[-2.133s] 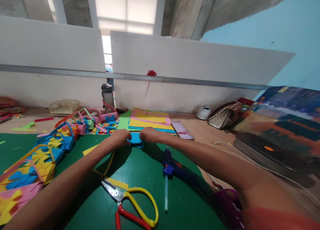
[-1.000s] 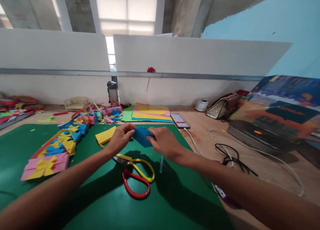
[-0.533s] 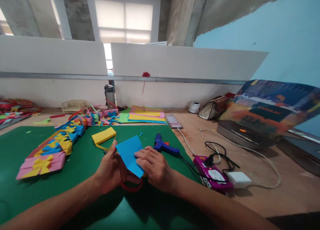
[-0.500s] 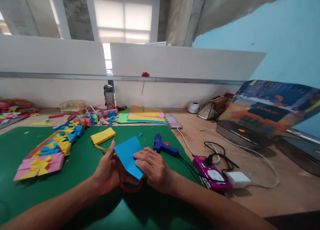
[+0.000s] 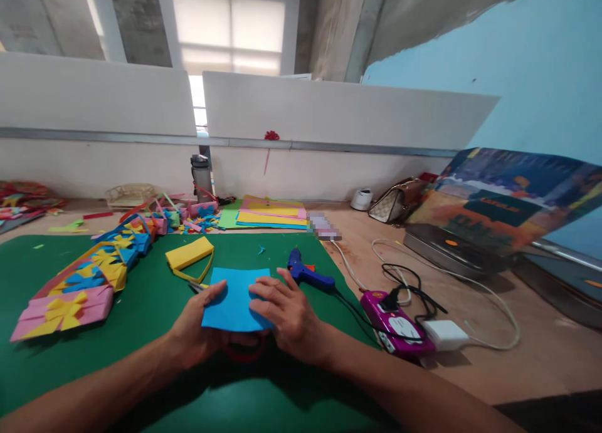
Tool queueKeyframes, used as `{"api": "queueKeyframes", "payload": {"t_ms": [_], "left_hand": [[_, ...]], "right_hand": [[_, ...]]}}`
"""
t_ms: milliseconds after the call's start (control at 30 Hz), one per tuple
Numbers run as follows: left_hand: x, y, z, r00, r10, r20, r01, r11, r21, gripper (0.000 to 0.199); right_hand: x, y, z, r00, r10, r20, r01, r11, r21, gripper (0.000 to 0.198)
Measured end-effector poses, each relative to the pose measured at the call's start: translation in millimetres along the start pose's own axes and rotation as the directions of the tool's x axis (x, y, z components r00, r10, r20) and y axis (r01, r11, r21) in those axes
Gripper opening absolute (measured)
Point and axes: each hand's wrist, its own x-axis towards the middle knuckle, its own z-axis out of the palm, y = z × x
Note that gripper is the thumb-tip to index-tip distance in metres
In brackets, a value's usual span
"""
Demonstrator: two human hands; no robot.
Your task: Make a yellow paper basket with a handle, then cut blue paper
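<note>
A piece of blue paper is held level over the green mat. My left hand grips its left edge, thumb on top and fingers hidden underneath. My right hand lies on the right side of the sheet, fingers bent over its surface and thumb out of sight. Beneath the paper show the red handles of scissors, mostly covered; a blade tip peeks out by my left thumb. Just beyond is a small yellow paper box with a strip handle. A blue glue gun lies to the right of my right hand.
Folded pink, blue and yellow paper bags with bows line the left of the green mat. Coloured sheets and a grey bottle stand behind. A purple power strip with cables sits at right.
The blue paper has turned from a slanted angle to nearly square and level. My left hand has shifted slightly left and down along with it. The view has moved a little.
</note>
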Motion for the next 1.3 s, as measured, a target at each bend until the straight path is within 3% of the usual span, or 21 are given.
{"api": "queueKeyframes", "payload": {"t_ms": [167, 333, 533, 700, 933, 1167, 1300], "left_hand": [[1, 3, -1, 0.996, 0.070, 0.057, -0.072, 0.996, 0.047, 0.051], [0, 7, 3, 0.993, 0.113, -0.042, -0.111, 0.992, 0.061, 0.049], [0, 2, 5, 0.988, 0.119, -0.100, -0.108, 0.988, 0.112, 0.046], [1, -10, 10, 0.969, 0.162, -0.189, -0.136, 0.980, 0.145, 0.034], [1, -15, 13, 0.969, 0.183, -0.168, -0.152, 0.971, 0.184, 0.029], [2, -17, 10, 0.966, 0.201, -0.161, -0.153, 0.950, 0.271, 0.028], [3, -19, 5, 0.952, 0.286, -0.106, -0.229, 0.901, 0.369, 0.028]], "right_hand": [[5, -2, -6, 0.989, 0.144, -0.011, -0.143, 0.987, 0.079, 0.023], [8, -9, -12, 0.986, 0.160, 0.037, -0.165, 0.967, 0.192, 0.029], [8, -12, -6, 0.972, 0.234, 0.021, -0.234, 0.955, 0.183, 0.025], [11, -17, -2, 0.974, 0.227, 0.009, -0.225, 0.959, 0.175, 0.021], [12, -19, -2, 0.976, 0.214, 0.033, -0.216, 0.960, 0.180, 0.010], [10, -17, 1, 0.975, 0.219, 0.045, -0.223, 0.953, 0.203, 0.015], [8, -16, 0, 0.973, 0.223, 0.061, -0.231, 0.946, 0.226, 0.013]]}}
